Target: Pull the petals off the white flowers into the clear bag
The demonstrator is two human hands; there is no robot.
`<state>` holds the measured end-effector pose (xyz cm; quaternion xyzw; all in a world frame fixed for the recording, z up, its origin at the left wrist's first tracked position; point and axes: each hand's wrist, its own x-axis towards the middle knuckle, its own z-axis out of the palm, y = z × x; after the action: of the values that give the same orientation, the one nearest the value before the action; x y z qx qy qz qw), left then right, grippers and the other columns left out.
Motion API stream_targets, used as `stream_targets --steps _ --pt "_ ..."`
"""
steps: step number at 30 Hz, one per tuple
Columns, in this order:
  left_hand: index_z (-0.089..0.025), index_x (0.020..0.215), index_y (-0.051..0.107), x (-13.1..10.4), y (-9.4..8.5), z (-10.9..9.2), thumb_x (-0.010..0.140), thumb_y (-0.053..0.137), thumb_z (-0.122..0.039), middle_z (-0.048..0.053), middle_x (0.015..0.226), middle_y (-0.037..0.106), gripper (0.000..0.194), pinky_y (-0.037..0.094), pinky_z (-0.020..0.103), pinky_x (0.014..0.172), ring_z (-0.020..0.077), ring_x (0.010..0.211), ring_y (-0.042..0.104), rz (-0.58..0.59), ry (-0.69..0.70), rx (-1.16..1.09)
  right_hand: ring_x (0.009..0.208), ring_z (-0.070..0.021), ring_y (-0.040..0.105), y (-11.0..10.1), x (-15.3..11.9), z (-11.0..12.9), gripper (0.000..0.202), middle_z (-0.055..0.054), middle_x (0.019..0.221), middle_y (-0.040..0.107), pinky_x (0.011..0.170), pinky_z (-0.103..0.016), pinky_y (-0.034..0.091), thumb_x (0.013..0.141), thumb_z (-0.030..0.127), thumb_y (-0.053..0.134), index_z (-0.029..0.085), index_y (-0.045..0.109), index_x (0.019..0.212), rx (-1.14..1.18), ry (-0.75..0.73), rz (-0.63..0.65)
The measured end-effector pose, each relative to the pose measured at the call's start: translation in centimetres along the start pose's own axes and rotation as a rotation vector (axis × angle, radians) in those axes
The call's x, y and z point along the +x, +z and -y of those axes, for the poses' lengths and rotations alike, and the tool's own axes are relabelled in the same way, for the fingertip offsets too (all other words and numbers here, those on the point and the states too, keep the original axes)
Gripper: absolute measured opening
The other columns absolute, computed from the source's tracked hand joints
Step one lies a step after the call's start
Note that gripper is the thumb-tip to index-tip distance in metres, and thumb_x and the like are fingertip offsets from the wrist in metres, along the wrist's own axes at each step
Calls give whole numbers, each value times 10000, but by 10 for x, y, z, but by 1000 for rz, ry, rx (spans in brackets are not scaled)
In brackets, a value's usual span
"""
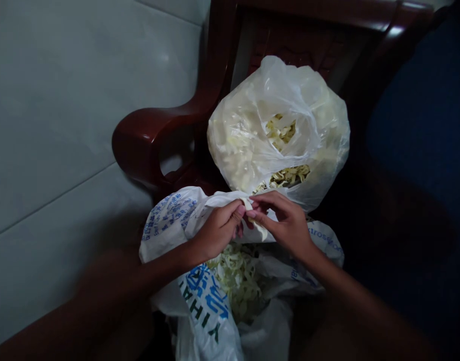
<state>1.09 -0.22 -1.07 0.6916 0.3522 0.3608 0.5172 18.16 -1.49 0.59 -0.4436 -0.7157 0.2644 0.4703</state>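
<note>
Between my two hands is a thin, pale, curved strip [259, 229], whose exact kind I cannot make out. My left hand [220, 228] pinches its upper end with thumb and fingers. On the other side, the fingertips of my right hand [284, 220] close on the same strip. Below the hands, a white printed sack [165, 220] lies open with many pale greenish-white strips [239, 281] inside. Just beyond the hands, a translucent plastic bag [237, 130] bulges with similar strips, seen through its openings.
A dark red polished wooden chair [218, 65] holds the plastic bag, its rounded armrest [139, 135] jutting out at the left. Pale floor tiles [64, 100] spread at the left. A dark blue surface [421, 100] is at the right.
</note>
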Motion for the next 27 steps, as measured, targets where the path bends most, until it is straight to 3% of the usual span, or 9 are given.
stream_targets --steps 6,11,18,27 --pt "-176 702 470 -1 -1 1 930 308 -413 -20 598 548 367 388 222 591 109 581 519 -20 21 134 796 -168 579 0 1 1 92 -35 836 619 736 -314 473 736 294 692 223 674 791 -20 2 45" --pt "-178 714 480 -2 -1 2 937 295 -392 -21 606 558 360 375 224 596 110 588 518 1 58 195 806 -160 585 -3 6 -6 139 -36 838 619 719 -300 479 724 294 702 210 682 833 151 103 124" --pt "-177 701 480 -2 1 3 936 294 -387 -18 611 557 365 366 223 602 114 593 503 -9 66 251 799 -150 585 -9 7 -8 176 -38 852 632 714 -289 471 740 331 677 192 689 849 175 174 200" --pt "-172 705 482 -2 2 -4 936 307 -379 -33 584 492 356 336 216 602 102 592 471 -61 78 341 821 -159 564 -7 0 4 101 -44 887 606 741 -292 446 835 247 551 216 636 880 -170 -65 166"
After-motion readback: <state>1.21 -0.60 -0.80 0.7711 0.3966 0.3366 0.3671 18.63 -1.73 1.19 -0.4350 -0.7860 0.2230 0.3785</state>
